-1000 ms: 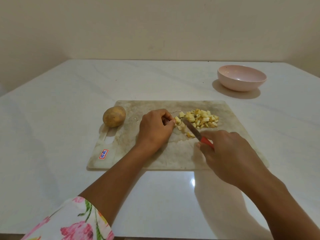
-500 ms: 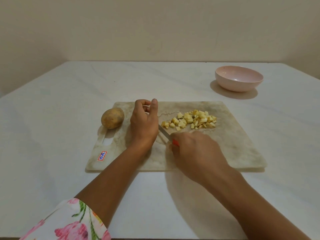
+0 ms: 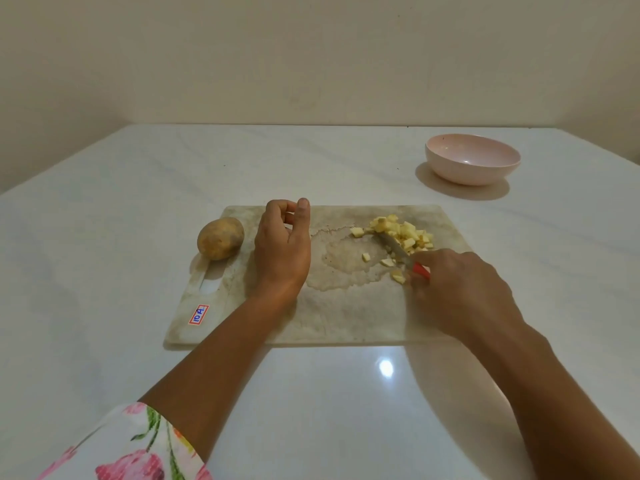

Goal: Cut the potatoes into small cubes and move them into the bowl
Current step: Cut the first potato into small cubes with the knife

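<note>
Cubes (image 3: 405, 233) at the board's (image 3: 346, 313) right edge wanted the knife (image 3: 393, 245) swept flat. My right hand (image 3: 460, 289) gripped it; my left hand (image 3: 282, 247) curled loosely, empty

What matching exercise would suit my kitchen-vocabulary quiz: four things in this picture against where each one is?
Things
1. whole potato
2. bowl
3. knife
4. potato cubes

Places
A. far right on the table, off the board
B. gripped by the right hand
C. at the left end of the cutting board, by its handle slot
D. heaped on the right part of the board

Pairs: 1-C, 2-A, 3-B, 4-D
</note>
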